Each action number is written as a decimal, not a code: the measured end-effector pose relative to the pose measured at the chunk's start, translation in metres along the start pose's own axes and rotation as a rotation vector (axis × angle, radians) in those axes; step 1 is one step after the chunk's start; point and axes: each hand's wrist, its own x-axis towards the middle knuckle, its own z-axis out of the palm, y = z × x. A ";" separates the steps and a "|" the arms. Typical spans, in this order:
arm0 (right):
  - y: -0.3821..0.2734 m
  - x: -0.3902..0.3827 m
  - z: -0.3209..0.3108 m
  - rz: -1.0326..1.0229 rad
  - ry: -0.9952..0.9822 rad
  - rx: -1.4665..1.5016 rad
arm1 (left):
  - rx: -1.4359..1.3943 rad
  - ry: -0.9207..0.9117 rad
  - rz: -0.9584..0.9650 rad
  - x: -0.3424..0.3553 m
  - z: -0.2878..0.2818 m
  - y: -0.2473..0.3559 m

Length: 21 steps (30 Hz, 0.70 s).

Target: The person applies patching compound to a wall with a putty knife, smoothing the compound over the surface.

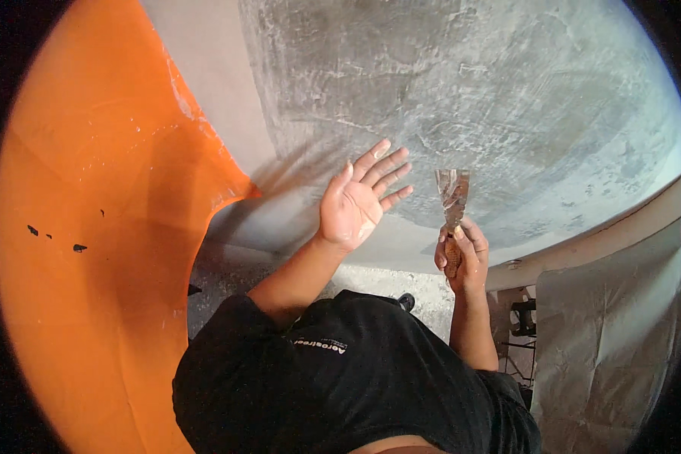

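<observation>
My left hand (pixel 359 198) is raised with its palm showing and fingers spread, holding nothing, with pale smears on a fingertip and the palm. My right hand (pixel 469 257) grips the handle of a putty knife (pixel 452 195), whose wide metal blade points up and carries smudged residue. Both hands are in front of a large, curved grey surface (pixel 446 83) with mottled, scraped-looking patches and a smoother pale band along its left side.
An orange panel (pixel 91 197) with small black marks fills the left. A speckled concrete floor (pixel 378 280) shows below the grey surface. At the lower right are a grey sheet (pixel 598 333) and a dark metal frame (pixel 523 318). My dark-shirted body occupies the bottom middle.
</observation>
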 end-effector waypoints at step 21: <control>0.026 0.017 0.064 -0.085 -0.066 -0.121 | 1.846 0.121 0.527 0.029 -0.026 0.034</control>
